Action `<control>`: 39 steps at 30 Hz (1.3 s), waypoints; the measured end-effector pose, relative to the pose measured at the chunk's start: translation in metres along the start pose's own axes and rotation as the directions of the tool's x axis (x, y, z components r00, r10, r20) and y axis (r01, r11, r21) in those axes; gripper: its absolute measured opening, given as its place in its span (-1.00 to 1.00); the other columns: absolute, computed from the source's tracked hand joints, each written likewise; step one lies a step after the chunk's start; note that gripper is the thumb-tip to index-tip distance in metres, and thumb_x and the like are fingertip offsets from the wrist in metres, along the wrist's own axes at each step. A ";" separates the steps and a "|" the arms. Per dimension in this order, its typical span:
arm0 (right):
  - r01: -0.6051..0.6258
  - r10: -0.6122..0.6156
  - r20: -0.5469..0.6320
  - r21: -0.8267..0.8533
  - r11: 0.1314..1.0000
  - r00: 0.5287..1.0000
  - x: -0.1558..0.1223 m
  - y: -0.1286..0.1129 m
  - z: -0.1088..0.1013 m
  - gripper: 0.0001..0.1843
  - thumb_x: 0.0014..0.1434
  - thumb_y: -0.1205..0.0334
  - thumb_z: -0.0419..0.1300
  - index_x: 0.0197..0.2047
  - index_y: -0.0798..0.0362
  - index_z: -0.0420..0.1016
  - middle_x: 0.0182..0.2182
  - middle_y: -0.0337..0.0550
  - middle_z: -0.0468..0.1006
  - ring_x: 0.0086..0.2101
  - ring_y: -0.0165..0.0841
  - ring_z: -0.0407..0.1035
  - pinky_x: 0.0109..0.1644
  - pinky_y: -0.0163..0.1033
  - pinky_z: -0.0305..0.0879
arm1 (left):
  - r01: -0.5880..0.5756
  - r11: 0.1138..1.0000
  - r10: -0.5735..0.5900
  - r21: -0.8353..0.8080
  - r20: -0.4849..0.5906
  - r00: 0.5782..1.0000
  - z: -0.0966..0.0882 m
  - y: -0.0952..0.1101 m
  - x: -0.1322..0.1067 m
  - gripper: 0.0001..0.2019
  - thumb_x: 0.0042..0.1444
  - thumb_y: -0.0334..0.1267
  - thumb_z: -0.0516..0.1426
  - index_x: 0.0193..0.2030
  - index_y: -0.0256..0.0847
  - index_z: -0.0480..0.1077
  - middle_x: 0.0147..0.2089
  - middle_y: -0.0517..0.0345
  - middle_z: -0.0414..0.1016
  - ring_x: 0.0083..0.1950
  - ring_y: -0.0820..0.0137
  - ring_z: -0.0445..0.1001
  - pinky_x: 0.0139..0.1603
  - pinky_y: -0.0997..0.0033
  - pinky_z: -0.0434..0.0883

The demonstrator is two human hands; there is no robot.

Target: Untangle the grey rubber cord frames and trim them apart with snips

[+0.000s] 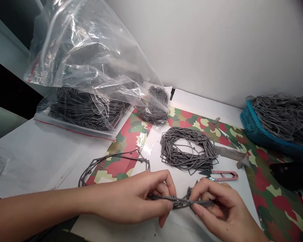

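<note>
Both hands pinch one bundle of thin grey rubber gaskets (182, 201) just above the table near the front edge. My left hand (138, 198) grips its left end between thumb and fingers. My right hand (217, 205) holds the right end, fingers curled over it. Behind the hands lies a stacked pile of the same grey gaskets (188, 149). A few flat gaskets (113, 161) lie spread to the left on camouflage-patterned paper (131, 134).
Pink thread snips (222, 174) lie right of the hands. A large clear plastic bag (86, 84) of gaskets stands at the back left, a smaller bagged clump (155, 107) beside it. A blue basket (257, 131) heaped with gaskets sits at the right. White wall behind.
</note>
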State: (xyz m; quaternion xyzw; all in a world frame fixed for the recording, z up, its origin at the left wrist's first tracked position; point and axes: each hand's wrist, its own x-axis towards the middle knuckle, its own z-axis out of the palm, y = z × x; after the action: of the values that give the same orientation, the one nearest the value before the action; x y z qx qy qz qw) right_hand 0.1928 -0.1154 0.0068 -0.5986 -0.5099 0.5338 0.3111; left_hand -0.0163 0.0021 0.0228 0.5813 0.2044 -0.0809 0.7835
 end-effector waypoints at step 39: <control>0.450 -0.508 -0.165 -0.294 0.843 0.845 0.003 0.010 0.017 -0.68 0.06 0.42 0.27 -0.11 -0.04 0.41 -0.17 -0.11 0.43 -0.26 -0.28 0.40 -0.23 -0.25 0.33 | -0.041 0.989 0.022 -0.143 -0.130 0.991 0.006 -0.010 0.004 -0.75 0.20 -0.07 0.18 -0.25 -0.21 0.31 -0.59 0.43 0.16 -0.57 0.56 0.08 -0.55 0.56 0.02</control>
State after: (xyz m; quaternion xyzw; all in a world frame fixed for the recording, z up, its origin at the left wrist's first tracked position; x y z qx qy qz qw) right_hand 0.1789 -0.1180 -0.0072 -0.5438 -0.6649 0.2965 0.4175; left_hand -0.0147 -0.0062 0.0133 0.5299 0.2501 -0.0161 0.8102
